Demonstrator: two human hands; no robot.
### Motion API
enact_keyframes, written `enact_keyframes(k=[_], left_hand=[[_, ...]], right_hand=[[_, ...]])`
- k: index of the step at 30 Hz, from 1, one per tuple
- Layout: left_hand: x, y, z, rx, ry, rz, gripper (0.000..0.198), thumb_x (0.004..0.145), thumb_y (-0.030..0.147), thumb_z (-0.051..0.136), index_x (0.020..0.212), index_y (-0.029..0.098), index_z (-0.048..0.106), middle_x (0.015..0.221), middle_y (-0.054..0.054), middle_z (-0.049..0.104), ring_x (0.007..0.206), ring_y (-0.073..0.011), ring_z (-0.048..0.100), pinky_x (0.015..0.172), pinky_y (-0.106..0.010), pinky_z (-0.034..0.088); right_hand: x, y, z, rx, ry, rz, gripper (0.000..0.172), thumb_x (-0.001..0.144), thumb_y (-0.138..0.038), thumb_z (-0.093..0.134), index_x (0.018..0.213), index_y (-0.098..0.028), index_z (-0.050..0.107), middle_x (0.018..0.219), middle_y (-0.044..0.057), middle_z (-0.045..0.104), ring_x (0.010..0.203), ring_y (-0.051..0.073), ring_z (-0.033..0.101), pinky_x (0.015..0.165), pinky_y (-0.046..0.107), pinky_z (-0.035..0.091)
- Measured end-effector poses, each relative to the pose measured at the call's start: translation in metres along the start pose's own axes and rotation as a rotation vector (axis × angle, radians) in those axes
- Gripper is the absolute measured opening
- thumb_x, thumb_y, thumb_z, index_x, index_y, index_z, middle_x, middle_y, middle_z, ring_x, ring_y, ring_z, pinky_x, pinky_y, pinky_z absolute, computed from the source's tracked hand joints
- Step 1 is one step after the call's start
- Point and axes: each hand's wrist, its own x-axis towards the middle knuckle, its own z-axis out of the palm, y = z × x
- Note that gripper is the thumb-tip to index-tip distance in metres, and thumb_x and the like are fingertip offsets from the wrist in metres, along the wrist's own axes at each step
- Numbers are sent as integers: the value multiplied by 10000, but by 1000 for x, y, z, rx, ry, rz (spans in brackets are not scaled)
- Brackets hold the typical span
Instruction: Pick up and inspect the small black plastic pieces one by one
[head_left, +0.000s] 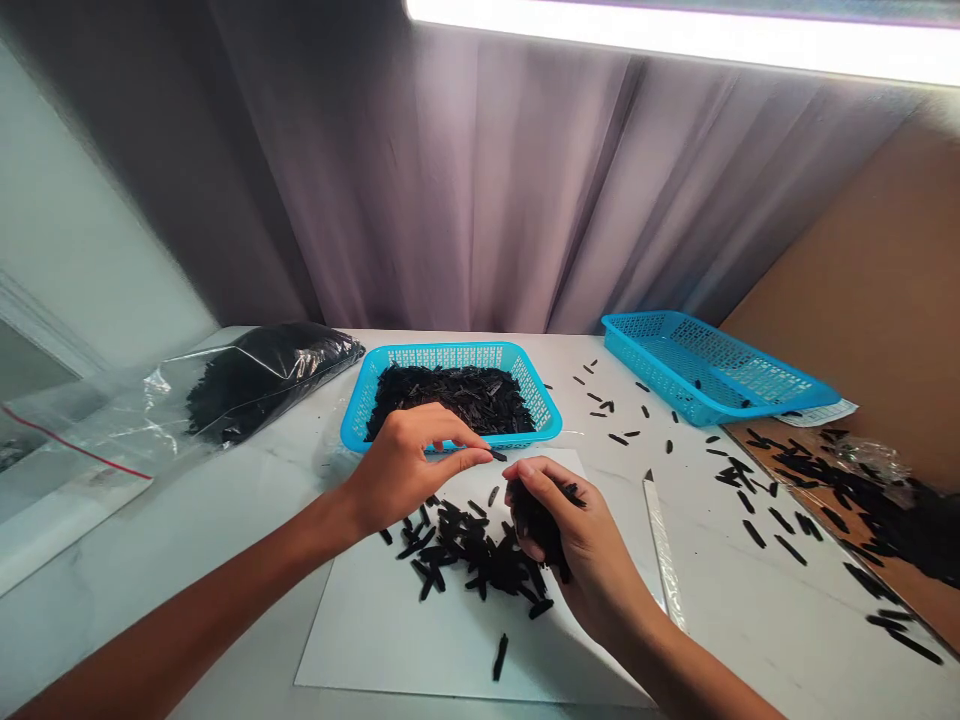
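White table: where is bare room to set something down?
Bare table lies between the slim black-tipped tool and the scattered black pieces at right. Also free: the lower-left corner of the white sheet. Crowded: mid-sheet, with a black pile near the right hand, and the table's right side.

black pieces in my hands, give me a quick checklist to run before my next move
1. Left hand pinching one black piece: ok, held between thumb and fingertips.
2. Right hand keeping its handful gathered: ok, fingers curled around it.
3. Middle blue basket upright: ok, black pieces heaped inside.
4. All loose pieces on the white sheet: not ok, others lie scattered to the right.
5. Pointed tool clear of the right forearm: cannot tell, they nearly meet in this view.
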Motion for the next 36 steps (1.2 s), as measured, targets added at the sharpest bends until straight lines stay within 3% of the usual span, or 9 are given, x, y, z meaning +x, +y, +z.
enact_keyframes(k=[9,13,16,19,22,27,30,33,36], left_hand=[[-1,2,2,-23,-3,119,46,825,200,774,867,187,763,803,-11,775,763,-153,682,725,-286,554],[-1,-7,2,162,199,-42,21,853,211,737,838,203,749,796,-9,763,716,-158,663,641,-284,532],[0,-10,0,291,283,-161,203,869,208,703,1072,213,714,931,-33,749,833,-190,664,696,-314,544],[-2,1,1,240,130,-118,390,876,252,698,1256,212,619,1144,-63,696,1040,-223,623,879,-392,540],[-5,16,4,126,-89,-57,305,891,301,688,1179,206,653,1167,-54,686,1084,-219,603,958,-405,507],[-6,18,3,98,-165,-122,142,936,291,626,1016,201,702,996,-28,733,953,-199,653,857,-359,512],[-6,14,-1,107,-288,-151,130,935,292,625,1006,221,708,957,-12,737,906,-189,675,804,-326,511],[-7,15,-3,111,-422,-149,181,905,298,665,1075,239,683,986,-8,730,887,-196,685,742,-303,509],[-8,18,-2,112,-462,-169,314,851,311,733,1144,243,642,1024,-8,718,869,-200,679,697,-295,503]], right_hand=[[1,1,-1,-23,-19,-17,319,805,-477,742,782,-164,685,701,-5,549,487,73,416,409,202,291],[1,1,0,-2,-15,20,316,805,-475,737,825,-162,706,702,2,559,494,78,420,412,201,268],[2,1,0,54,-22,101,310,803,-463,731,835,-155,712,706,9,573,470,66,403,421,205,239],[4,2,-2,127,-14,194,292,817,-444,713,864,-157,715,700,4,582,449,54,389,447,212,247],[5,3,-4,128,7,193,252,823,-422,709,900,-182,715,693,-3,590,523,94,469,514,225,326],[3,2,-3,4,-22,31,197,802,-393,735,895,-220,721,866,15,646,780,171,541,653,262,387],[4,2,-2,-7,-55,-4,174,829,-382,698,875,-217,725,897,25,662,850,191,531,707,278,389],[6,3,-3,29,-54,-10,162,843,-362,679,834,-205,719,852,25,654,849,193,525,739,286,392],[8,3,-6,91,-29,21,144,846,-336,684,834,-197,722,812,20,643,830,186,535,721,274,397]])
